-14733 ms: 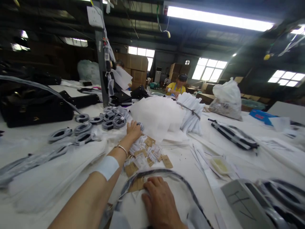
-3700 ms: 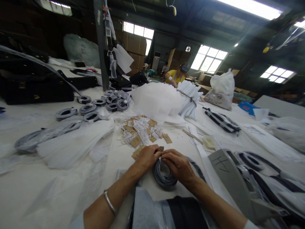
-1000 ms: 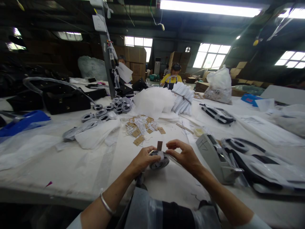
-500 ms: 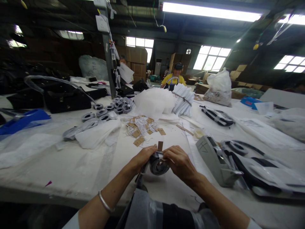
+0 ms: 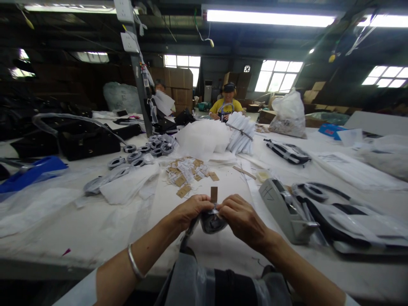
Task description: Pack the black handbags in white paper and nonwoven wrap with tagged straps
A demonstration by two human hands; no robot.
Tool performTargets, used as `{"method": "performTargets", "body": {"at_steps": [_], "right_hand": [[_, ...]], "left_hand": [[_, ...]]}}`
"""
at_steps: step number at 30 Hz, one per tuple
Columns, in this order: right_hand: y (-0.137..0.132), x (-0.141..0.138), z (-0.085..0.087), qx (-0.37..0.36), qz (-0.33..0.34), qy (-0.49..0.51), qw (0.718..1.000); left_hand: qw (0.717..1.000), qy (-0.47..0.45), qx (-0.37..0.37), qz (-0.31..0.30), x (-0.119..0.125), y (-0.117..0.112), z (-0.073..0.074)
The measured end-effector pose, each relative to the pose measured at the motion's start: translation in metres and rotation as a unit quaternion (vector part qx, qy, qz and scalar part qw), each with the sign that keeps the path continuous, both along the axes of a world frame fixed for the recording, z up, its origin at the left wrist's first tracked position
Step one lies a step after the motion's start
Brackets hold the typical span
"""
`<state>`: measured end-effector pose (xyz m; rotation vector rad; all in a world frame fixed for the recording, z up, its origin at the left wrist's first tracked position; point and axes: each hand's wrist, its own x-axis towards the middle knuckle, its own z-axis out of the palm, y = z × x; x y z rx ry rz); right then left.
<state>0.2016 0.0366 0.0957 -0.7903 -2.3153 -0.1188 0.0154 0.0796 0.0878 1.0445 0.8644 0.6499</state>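
Note:
A dark strap coil [image 5: 213, 223], wrapped in clear film, is held up between both hands near the table's front edge. My left hand [image 5: 195, 209] grips its upper left side, fingers closed. From the right, my right hand [image 5: 239, 214] pinches at the top of the coil, close to the left fingertips. A small brown cardboard tag [image 5: 213, 194] stands up between the hands. Below lies a grey and black bag [image 5: 236, 287] with clear film on it, and a strap runs up from it towards the coil. What the fingertips pinch exactly is hidden.
Loose brown tags [image 5: 186, 172] lie in a heap ahead. A grey tape dispenser [image 5: 283, 210] stands on the right beside a wrapped bag [image 5: 360, 225]. Several wrapped strap coils [image 5: 156, 146] and black bags [image 5: 86, 138] are on the left. A person in yellow [image 5: 234, 104] sits across the table.
My right fingers have closed in nearer to my left fingertips at the top of the coil. The coil has tipped slightly, and the camera view has shifted a little.

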Motion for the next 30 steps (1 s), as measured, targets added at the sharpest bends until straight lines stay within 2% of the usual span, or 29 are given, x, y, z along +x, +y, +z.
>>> {"method": "performTargets", "body": {"at_steps": [3,6,8,12,14,17,20,23,25,28,30], "right_hand": [[0.003,0.002,0.004,-0.03,-0.007,0.012,0.999],[0.006,0.003,0.006,-0.125,-0.013,0.076,0.989],[0.008,0.003,0.003,-0.22,-0.032,0.147,0.964],[0.011,0.001,-0.01,-0.391,-0.093,0.251,0.881],[0.013,0.001,-0.017,-0.434,-0.099,0.262,0.856],[0.013,0.002,-0.024,-0.466,-0.075,0.266,0.841],[0.012,0.004,-0.026,-0.45,-0.067,0.267,0.85],[0.009,0.004,-0.023,-0.385,-0.082,0.246,0.886],[0.008,0.003,-0.022,-0.323,-0.1,0.232,0.912],[0.008,0.002,-0.019,-0.192,-0.133,0.2,0.952],[0.008,0.003,-0.018,-0.124,-0.14,0.163,0.969]], "left_hand": [[1.0,0.004,0.004,0.004,0.002,-0.002,0.0],[1.0,0.008,0.013,0.009,0.003,-0.003,-0.001],[1.0,0.013,0.027,0.01,0.004,-0.004,-0.001],[0.995,0.043,0.091,-0.007,0.004,-0.004,-0.002],[0.991,0.061,0.12,-0.014,0.005,-0.004,-0.006],[0.985,0.084,0.152,0.001,0.005,-0.003,-0.015],[0.979,0.108,0.169,0.021,0.005,-0.002,-0.02],[0.984,0.104,0.146,0.025,0.003,0.0,-0.019],[0.986,0.097,0.137,0.014,0.001,0.001,-0.017],[0.991,0.07,0.114,-0.013,0.0,-0.001,-0.013],[0.995,0.049,0.088,-0.019,0.001,-0.002,-0.011]]}}
